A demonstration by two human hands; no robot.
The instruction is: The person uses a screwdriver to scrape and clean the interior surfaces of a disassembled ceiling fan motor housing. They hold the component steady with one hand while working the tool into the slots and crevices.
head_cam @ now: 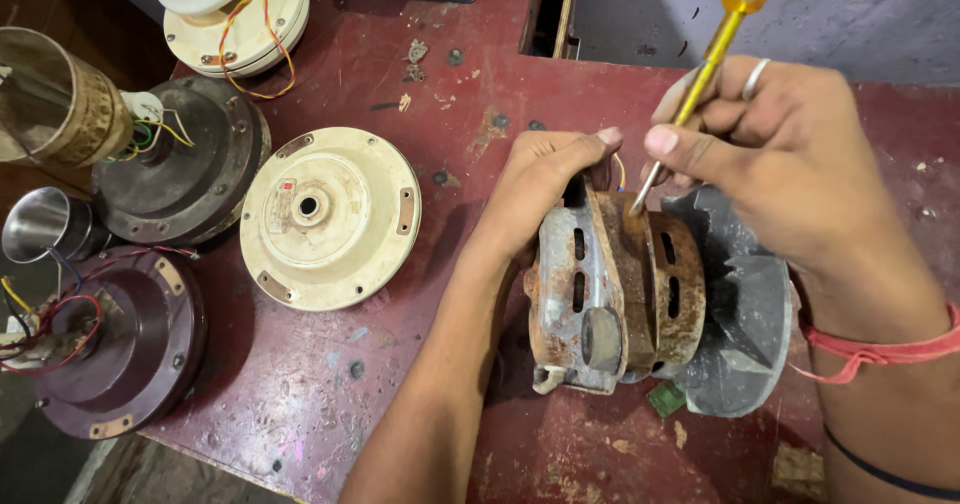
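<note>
A rusty grey electric motor [610, 294] lies on its side on the dark red table [320, 394], with a grey fan impeller [745, 314] on its right end. My left hand [535, 189] grips the motor's top left edge. My right hand [790, 149] holds a yellow-handled screwdriver [715, 49], its tip touching the rusty middle band of the motor.
A cream round fan motor cover [330, 219] lies left of my forearm. Dark brown fan motors [185, 159] [115, 344] with coloured wires sit at the left edge, another cream one [240, 14] at the back. A steel cup [40, 224] stands far left.
</note>
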